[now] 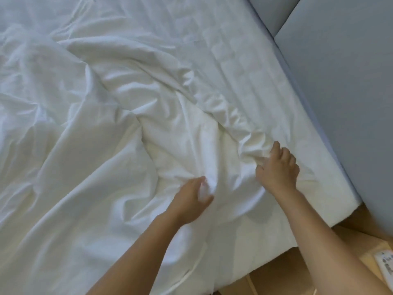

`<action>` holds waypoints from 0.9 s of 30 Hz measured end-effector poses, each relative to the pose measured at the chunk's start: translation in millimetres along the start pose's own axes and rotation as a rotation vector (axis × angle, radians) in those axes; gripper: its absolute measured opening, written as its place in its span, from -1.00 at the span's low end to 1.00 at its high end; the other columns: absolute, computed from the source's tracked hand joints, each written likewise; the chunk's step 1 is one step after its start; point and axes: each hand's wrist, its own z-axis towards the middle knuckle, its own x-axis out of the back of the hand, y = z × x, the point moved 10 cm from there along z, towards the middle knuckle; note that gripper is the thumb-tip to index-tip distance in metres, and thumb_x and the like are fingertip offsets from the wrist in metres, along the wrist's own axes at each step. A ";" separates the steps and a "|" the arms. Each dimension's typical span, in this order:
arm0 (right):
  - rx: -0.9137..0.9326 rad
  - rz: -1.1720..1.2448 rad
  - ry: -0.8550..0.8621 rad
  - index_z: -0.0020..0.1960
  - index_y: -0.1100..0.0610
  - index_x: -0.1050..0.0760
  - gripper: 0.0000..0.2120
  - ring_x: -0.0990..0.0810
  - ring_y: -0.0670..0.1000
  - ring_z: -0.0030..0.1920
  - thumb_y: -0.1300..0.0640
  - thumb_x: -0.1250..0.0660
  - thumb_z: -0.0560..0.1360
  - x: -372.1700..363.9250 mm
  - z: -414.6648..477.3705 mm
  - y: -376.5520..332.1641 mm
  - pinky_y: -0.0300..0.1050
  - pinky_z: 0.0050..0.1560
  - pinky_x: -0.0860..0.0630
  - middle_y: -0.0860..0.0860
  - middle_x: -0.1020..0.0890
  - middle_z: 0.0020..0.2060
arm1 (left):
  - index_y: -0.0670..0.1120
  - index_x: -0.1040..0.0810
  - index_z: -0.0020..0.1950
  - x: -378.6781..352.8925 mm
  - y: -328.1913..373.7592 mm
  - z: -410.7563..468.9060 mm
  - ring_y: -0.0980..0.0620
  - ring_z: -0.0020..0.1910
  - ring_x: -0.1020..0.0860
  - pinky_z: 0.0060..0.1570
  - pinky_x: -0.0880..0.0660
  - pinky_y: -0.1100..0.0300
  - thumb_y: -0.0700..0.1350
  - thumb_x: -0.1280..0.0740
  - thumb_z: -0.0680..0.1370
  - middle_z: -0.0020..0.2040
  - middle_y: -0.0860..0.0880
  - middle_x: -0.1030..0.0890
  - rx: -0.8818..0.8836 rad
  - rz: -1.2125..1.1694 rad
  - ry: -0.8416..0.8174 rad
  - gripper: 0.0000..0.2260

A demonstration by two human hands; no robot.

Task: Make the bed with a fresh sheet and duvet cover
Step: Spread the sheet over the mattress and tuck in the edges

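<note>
So the crumpled white fabric duvet cover [131, 128] lies over the white mattress [297, 124]; left hand [191, 198] clutches a fold, right hand [277, 169] grips a bunched ridge. Looks light and floppy, best grabbed at corners.

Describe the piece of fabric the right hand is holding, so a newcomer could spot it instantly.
Start at the grey-blue headboard along the bed's right side; beside it lies a flat, bare strip of mattress. Where that strip ends, a ruched sheet edge runs diagonally down into the grip of the right hand. Its tight gathers set it apart from the broad, loose folds around it.
</note>
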 end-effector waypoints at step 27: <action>0.552 0.677 -0.228 0.48 0.12 -0.15 -0.22 -0.28 0.06 0.38 -0.19 -0.38 0.42 -91.0 -268.7 -514.9 0.01 0.40 -0.26 0.05 -0.31 0.37 | 0.02 -0.48 -0.36 298.6 -335.8 -200.7 0.13 -0.42 -0.49 -0.46 -0.34 0.37 -0.08 -0.30 0.55 -0.46 0.14 -0.52 0.061 -0.547 0.614 -0.73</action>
